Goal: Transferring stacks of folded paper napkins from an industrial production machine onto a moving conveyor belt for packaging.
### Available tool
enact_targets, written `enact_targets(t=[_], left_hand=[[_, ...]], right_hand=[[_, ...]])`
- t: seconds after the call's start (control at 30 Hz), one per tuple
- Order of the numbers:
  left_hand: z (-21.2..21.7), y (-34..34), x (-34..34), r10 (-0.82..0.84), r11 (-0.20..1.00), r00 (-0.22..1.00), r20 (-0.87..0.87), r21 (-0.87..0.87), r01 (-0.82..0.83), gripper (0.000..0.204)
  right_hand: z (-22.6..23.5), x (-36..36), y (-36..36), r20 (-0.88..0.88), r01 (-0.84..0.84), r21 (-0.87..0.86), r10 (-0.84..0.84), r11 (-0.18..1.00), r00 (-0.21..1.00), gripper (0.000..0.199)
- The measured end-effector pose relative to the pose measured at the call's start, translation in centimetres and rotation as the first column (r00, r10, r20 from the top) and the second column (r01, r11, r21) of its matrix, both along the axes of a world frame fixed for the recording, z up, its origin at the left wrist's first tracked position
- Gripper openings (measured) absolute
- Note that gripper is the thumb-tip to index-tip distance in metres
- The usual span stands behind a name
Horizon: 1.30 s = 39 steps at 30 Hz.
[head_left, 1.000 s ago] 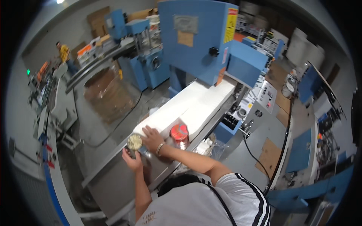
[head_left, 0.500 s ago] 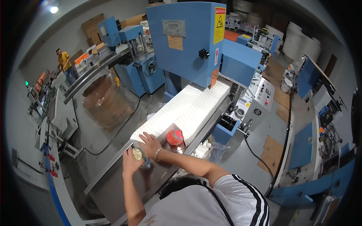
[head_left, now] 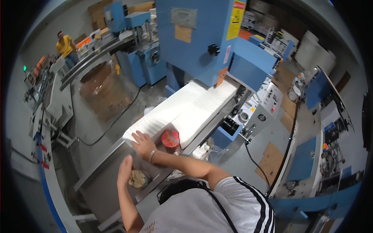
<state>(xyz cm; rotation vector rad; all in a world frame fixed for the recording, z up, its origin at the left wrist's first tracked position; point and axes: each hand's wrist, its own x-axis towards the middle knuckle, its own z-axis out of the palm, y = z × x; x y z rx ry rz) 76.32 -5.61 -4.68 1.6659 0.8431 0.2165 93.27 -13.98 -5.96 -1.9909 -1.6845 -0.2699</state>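
Two long rows of stacked white paper sheets point(head_left: 182, 105) lie in a metal trough point(head_left: 105, 190). My right hand point(head_left: 143, 146), a band at its wrist, rests with fingers apart against the near end of the left row. Just right of it stands a red-topped container point(head_left: 170, 139), at the near end of the right row. Closer to me in the trough is a clear round jar point(head_left: 138, 179) with pale, crumpled-looking contents. My left hand point(head_left: 124, 167) is beside the jar's left side, fingers stretched out and slightly blurred; whether it touches the jar I cannot tell.
A large blue machine housing point(head_left: 194, 42) stands over the far end of the rows. Its control panel point(head_left: 270, 98) is to the right. A plastic-covered brown box point(head_left: 103, 91) sits on the floor at left. Farther back, a person in yellow point(head_left: 66, 47) stands by other machines.
The jar has moved toward me, away from the paper's near end. My left hand has come off its top to its left side. My right hand stays at the stack; the view has shifted.
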Motion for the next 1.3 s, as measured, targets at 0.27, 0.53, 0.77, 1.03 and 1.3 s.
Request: enact_targets(t=[0.27, 0.53, 0.77, 1.03, 1.3], left_hand=[[-0.7, 3.8, 8.7, 0.258, 0.839, 0.963, 0.076, -0.511, -0.184, 0.067], [-0.8, 3.0, 10.2, 0.372, 0.860, 0.928, -0.001, -0.375, -0.345, 0.074], [-0.5, 0.9, 12.3, 0.415, 0.883, 0.910, -0.011, -0.234, -0.406, 0.086], [1.8, -0.2, 12.4, 0.380, 0.901, 0.925, 0.026, -0.239, -0.363, 0.097], [3.3, -0.6, 12.4, 0.383, 0.890, 0.923, -0.045, -0.252, -0.381, 0.107]], right_hand=[[3.0, 1.3, -2.5, -0.055, -0.159, 0.104, 0.165, 0.982, 0.985, 0.049], [6.4, 9.6, -9.9, -0.189, -0.153, 0.279, 0.210, 0.948, 0.959, 0.026], [7.1, 19.7, -13.5, -0.201, 0.160, 0.147, -0.129, 0.976, 0.971, 0.025], [5.3, 30.6, -11.3, -0.034, 0.364, 0.149, -0.363, 0.919, 0.931, 0.015], [5.1, 32.3, -7.9, -0.067, 0.641, -0.102, -0.648, 0.761, 0.759, 0.020]])
